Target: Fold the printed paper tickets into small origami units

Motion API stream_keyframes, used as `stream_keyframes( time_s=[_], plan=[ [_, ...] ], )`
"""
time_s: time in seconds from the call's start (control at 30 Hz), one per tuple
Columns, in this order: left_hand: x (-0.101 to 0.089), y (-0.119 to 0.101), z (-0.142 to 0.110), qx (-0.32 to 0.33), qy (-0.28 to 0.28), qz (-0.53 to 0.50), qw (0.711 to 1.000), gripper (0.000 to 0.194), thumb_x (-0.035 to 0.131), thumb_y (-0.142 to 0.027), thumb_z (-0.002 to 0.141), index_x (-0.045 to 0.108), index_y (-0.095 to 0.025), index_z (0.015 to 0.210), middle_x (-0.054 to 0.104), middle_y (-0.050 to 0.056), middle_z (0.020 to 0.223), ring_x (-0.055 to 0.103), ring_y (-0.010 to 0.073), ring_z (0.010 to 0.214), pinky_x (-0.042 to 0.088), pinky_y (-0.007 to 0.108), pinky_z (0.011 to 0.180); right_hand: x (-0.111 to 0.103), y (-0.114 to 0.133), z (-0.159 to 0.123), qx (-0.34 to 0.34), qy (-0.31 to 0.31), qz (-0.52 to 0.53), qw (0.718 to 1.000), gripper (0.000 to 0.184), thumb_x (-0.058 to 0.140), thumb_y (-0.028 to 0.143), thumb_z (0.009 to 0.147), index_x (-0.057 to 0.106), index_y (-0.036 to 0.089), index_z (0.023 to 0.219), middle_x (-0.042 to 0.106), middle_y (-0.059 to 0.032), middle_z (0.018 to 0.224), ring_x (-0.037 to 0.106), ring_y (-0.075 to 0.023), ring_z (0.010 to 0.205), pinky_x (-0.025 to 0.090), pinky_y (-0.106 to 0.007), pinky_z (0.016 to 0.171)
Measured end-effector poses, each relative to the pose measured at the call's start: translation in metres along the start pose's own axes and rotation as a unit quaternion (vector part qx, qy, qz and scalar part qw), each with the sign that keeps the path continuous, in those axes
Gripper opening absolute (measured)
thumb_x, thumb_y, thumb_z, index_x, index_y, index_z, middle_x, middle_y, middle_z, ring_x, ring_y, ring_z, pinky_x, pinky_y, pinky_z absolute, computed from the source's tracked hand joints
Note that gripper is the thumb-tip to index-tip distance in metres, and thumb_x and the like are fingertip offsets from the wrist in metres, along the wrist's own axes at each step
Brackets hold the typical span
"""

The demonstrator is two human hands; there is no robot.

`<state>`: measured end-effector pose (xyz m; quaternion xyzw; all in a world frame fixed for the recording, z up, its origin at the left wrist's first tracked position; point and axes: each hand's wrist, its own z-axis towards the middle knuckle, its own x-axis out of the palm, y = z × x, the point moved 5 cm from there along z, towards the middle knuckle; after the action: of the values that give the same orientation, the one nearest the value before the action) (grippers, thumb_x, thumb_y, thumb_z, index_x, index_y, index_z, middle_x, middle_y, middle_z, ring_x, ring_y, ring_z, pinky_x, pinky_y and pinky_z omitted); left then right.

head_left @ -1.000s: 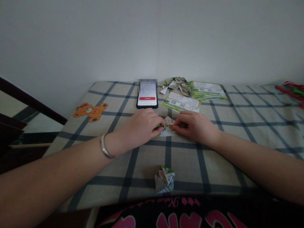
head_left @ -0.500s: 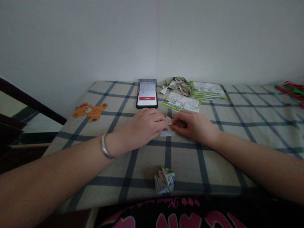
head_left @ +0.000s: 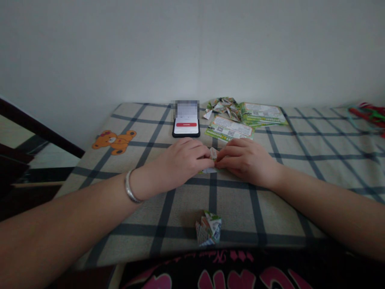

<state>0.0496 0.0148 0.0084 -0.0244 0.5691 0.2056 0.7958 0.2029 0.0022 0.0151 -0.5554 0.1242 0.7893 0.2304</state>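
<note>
A small folded piece of printed paper (head_left: 209, 170) lies on the checked cloth, mostly covered by my two hands. My left hand (head_left: 189, 159), with a silver bangle at its wrist, has its fingers bent and pinched down on the paper from the left. From the right, my right hand (head_left: 245, 160) presses its closed fingertips onto the same paper, almost touching the left thumb. Closer to me stands a folded paper shape (head_left: 208, 228) with pointed corners, apart from both hands.
Beyond my hands lie a phone (head_left: 186, 127) with a lit screen, a printed leaflet (head_left: 230, 129), several folded paper pieces (head_left: 224, 107) and a leaflet stack (head_left: 264, 114) by the wall. An orange bear picture (head_left: 113, 141) is at left, a red and green item (head_left: 369, 114) far right.
My right hand has shifted slightly left and its fingers have come down over the paper, closer to my left thumb. Less of the paper shows now. The other things stay put.
</note>
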Motion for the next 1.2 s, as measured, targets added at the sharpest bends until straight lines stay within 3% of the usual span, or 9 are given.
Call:
stream_keyframes(
  time_s=[0.3,0.63,0.83,1.03,1.2],
  plan=[
    [-0.011,0.004,0.000,0.024,0.009,-0.011,1.000,0.015,0.055,-0.016,0.091,0.069,-0.021,0.095,0.070,0.002,0.100,0.061,0.0201,0.097,0.047,0.036,0.086,-0.005,-0.009,-0.005,0.023,0.053,0.025,0.998,0.018,0.054,0.021,0.092,0.072,0.024,0.092,0.070,-0.0029,0.099,0.057,-0.0189,0.085,0.039,-0.034,0.075],
    [-0.019,0.010,-0.001,0.061,0.038,-0.031,0.997,0.020,0.053,-0.010,0.089,0.070,-0.020,0.087,0.071,0.002,0.092,0.062,0.0174,0.085,0.049,0.033,0.080,-0.014,-0.015,-0.010,0.019,0.066,0.034,0.997,0.017,0.057,0.014,0.087,0.072,0.021,0.086,0.070,-0.0038,0.095,0.057,-0.0192,0.085,0.041,-0.033,0.074],
    [-0.021,0.011,0.000,0.049,0.054,-0.032,0.997,0.023,0.052,-0.008,0.086,0.072,-0.019,0.084,0.070,0.003,0.083,0.061,0.0165,0.077,0.049,0.031,0.072,-0.018,-0.018,-0.013,0.017,0.068,0.046,0.996,0.018,0.057,0.015,0.088,0.072,0.023,0.085,0.070,-0.0028,0.094,0.058,-0.0179,0.085,0.042,-0.032,0.075],
    [-0.018,0.015,-0.004,0.052,0.071,-0.042,0.995,0.027,0.048,-0.008,0.086,0.070,-0.019,0.075,0.069,0.003,0.079,0.062,0.0170,0.080,0.050,0.032,0.078,-0.021,-0.020,-0.016,0.020,0.075,0.056,0.995,0.022,0.055,0.012,0.088,0.073,0.023,0.085,0.071,-0.0028,0.094,0.059,-0.0180,0.086,0.044,-0.033,0.076],
    [-0.018,0.017,-0.004,0.041,0.053,-0.077,0.995,0.032,0.043,-0.006,0.085,0.070,-0.018,0.073,0.068,0.004,0.078,0.062,0.0162,0.077,0.051,0.031,0.077,-0.020,-0.023,-0.018,0.027,0.077,0.074,0.994,0.023,0.054,0.012,0.088,0.074,0.023,0.086,0.071,-0.0033,0.095,0.061,-0.0179,0.088,0.046,-0.033,0.077]
  ],
)
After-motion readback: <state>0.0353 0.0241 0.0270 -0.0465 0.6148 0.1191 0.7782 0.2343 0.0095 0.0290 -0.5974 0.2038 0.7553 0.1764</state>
